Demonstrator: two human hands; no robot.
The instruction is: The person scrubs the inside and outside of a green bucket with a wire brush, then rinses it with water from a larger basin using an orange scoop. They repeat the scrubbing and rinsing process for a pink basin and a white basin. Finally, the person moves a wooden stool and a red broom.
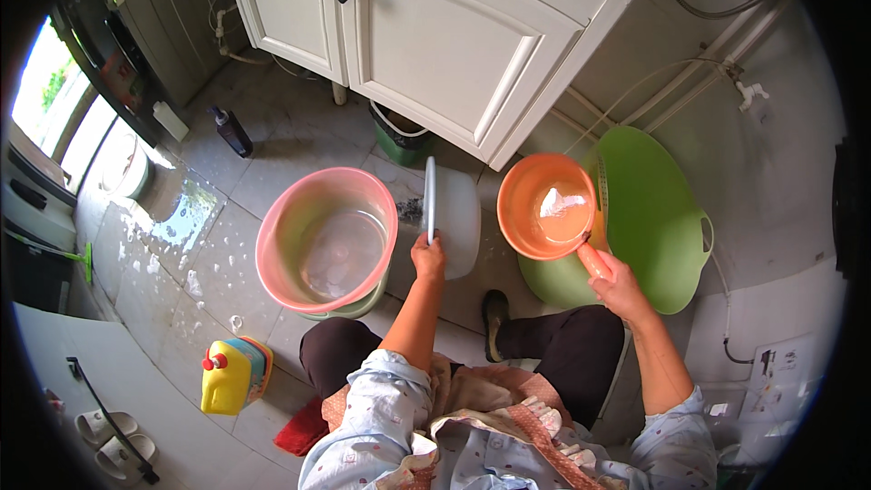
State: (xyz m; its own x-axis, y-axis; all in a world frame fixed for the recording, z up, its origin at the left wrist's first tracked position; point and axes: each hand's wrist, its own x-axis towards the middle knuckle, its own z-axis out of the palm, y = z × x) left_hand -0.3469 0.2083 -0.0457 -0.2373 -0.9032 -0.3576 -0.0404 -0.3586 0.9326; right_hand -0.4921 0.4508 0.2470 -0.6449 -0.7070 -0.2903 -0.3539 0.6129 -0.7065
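Note:
My left hand (429, 257) grips the rim of a pale grey-white plastic basin (457, 218), which is tilted on its side above the floor. In my right hand (618, 286) is the handle of an orange plastic dipper (546, 207); its bowl faces up, with a bright reflection inside. A pink-rimmed plastic basin (326, 239) stands left of my left hand, over a green basin (360, 305) that shows below its rim. Beyond the dipper, one large light-green plastic tub (646, 218) leans upright by the wall, and a green surface shows under the dipper.
White cabinets (442, 47) stand ahead, with a lined green bin (401, 139) beneath. A dark pump bottle (233, 133) and a yellow jug (235, 376) stand on the tiled floor. Water and suds (194, 282) lie at left. Near the right wall is a tap (750, 95).

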